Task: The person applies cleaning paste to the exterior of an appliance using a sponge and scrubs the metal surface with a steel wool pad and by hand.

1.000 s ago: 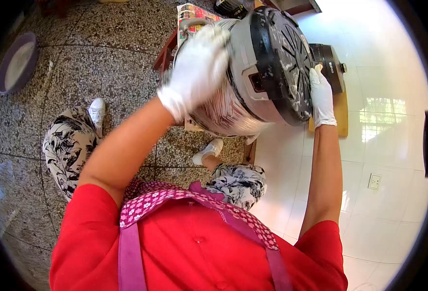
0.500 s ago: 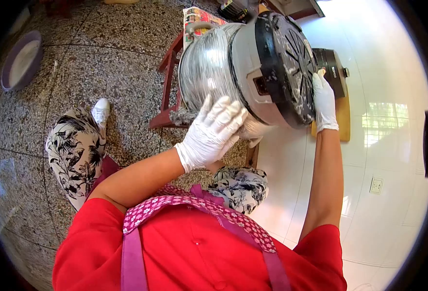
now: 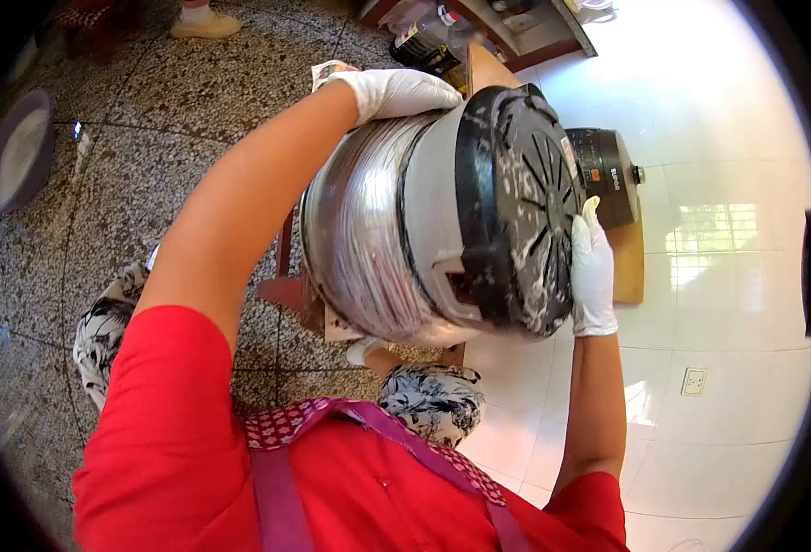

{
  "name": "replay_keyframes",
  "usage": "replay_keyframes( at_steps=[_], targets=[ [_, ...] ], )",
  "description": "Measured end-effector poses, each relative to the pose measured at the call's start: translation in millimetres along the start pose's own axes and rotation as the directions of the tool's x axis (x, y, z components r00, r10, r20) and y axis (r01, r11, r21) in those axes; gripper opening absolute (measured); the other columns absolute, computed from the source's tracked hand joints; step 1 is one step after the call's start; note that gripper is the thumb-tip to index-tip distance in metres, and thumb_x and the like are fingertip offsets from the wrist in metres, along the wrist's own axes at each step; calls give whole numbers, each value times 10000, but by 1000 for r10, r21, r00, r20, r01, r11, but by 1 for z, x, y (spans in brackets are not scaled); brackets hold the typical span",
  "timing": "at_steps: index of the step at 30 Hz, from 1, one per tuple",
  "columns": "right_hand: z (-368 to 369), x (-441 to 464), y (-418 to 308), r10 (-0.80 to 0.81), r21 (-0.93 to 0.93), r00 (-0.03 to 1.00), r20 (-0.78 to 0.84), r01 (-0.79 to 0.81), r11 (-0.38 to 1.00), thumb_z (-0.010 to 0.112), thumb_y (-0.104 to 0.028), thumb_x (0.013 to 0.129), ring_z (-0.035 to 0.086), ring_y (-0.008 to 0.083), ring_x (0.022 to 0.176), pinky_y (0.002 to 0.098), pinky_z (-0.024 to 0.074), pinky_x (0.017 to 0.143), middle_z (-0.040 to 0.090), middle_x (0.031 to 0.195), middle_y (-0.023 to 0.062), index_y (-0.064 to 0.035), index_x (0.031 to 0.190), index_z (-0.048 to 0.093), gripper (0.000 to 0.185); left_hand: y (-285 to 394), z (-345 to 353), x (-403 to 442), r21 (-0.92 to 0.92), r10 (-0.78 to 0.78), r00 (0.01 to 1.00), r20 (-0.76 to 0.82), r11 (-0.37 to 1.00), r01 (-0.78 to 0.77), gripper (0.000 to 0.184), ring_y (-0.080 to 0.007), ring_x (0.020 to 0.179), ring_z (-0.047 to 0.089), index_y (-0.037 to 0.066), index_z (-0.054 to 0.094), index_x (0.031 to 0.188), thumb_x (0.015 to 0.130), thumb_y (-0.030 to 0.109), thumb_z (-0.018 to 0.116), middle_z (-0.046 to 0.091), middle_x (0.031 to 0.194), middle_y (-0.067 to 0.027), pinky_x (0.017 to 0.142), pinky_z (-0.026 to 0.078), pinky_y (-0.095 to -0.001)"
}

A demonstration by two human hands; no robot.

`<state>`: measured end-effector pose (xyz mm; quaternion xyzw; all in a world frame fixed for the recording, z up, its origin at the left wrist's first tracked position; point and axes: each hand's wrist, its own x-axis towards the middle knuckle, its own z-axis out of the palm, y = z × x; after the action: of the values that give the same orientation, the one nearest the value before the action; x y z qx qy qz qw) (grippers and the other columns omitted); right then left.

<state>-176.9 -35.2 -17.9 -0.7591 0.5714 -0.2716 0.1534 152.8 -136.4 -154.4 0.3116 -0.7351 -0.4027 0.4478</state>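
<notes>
A large round appliance [image 3: 350, 221] fills the middle of the view. Its metal drum is wrapped in clear film, with a grey band and a black slotted end [image 3: 539, 212] smeared with white. My left hand [image 3: 405, 95], in a white glove, reaches over the drum and lies along its far side, fingertips near the grey band. At the rim of the black end is my right hand [image 3: 593, 276], also gloved, holding it with one digit pointing up. Its other fingers are partly hidden.
A red wooden stand [image 3: 286, 293] shows beside the drum. Near the tiled wall, a dark cooker [image 3: 603, 175] sits by a wooden board [image 3: 628, 262]. A purple basin [image 3: 17, 152] is on the speckled floor, and another person's shoe [image 3: 205, 25] shows at the top.
My left hand has gone from the near side of the drum to its far side. My right hand stays at the black end. The whole view has shifted, with the appliance lower in it.
</notes>
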Motion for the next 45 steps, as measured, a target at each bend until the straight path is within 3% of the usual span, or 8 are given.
replay_keyframes(
  at_steps=[8,10,11,14,23,35,37,45],
  targets=[
    [-3,0,-5,12,-36,1000,2,-12,999,476,-160,1026,333,237,1429,308,257,1160,332,1549,197,83,1478,292,546,-31,0,-14,409,-69,989,133,913,9,402,-173,1241,544,8,544,1339,1014,226,452,570,1381,-68,1070,383,-290],
    [-3,0,-5,5,-48,1000,0,-5,999,475,-165,1028,327,234,1432,305,255,1160,325,1553,195,81,1481,286,550,5,7,-46,-490,-335,941,-44,828,272,408,-175,1193,566,4,572,1314,1009,249,456,613,1311,-97,1042,410,-300],
    [-2,1,-4,2,-56,1000,2,-2,998,475,-168,1029,324,233,1433,304,254,1160,322,1555,194,80,1483,284,551,5,15,-60,-488,-345,938,-45,827,281,408,-175,1193,566,4,572,1314,1009,249,456,613,1311,-97,1042,410,-300],
    [-1,4,-3,-6,-56,1000,5,6,998,473,-176,1031,316,229,1438,299,250,1161,312,1561,191,77,1487,276,557,18,33,-100,-240,-69,892,-447,970,-46,409,-187,1159,572,-12,595,1277,1012,255,435,641,1243,-112,1035,408,-307],
    [-4,12,12,101,233,994,39,-107,967,493,-222,1040,483,97,1229,247,380,1053,439,1494,56,0,1497,320,536,70,145,-188,67,-6,517,-856,990,123,406,-379,1264,508,-83,493,1311,936,72,497,558,1288,-264,1102,352,-406],
    [-6,7,5,57,12,998,35,-58,998,471,-222,1042,391,166,1363,272,302,1120,362,1541,133,50,1486,297,550,-31,8,-42,-28,-238,971,-33,971,237,457,-222,1154,608,-7,562,1302,1008,324,444,628,1287,-147,1018,431,-305],
    [-2,7,5,-30,-115,999,28,33,993,457,-204,1037,335,239,1430,298,242,1161,331,1549,205,92,1475,287,555,-29,4,-53,439,-24,992,-127,895,78,450,-210,1157,602,1,559,1295,1004,328,457,642,1266,-133,1010,439,-309],
    [-8,17,19,121,327,980,160,-168,930,482,-226,1045,510,91,1171,248,422,1003,490,1433,56,14,1482,358,514,58,98,-172,9,-30,692,-721,999,52,405,-215,1225,535,-83,510,1327,1012,160,432,607,1260,-161,1067,370,-312]
  ],
)
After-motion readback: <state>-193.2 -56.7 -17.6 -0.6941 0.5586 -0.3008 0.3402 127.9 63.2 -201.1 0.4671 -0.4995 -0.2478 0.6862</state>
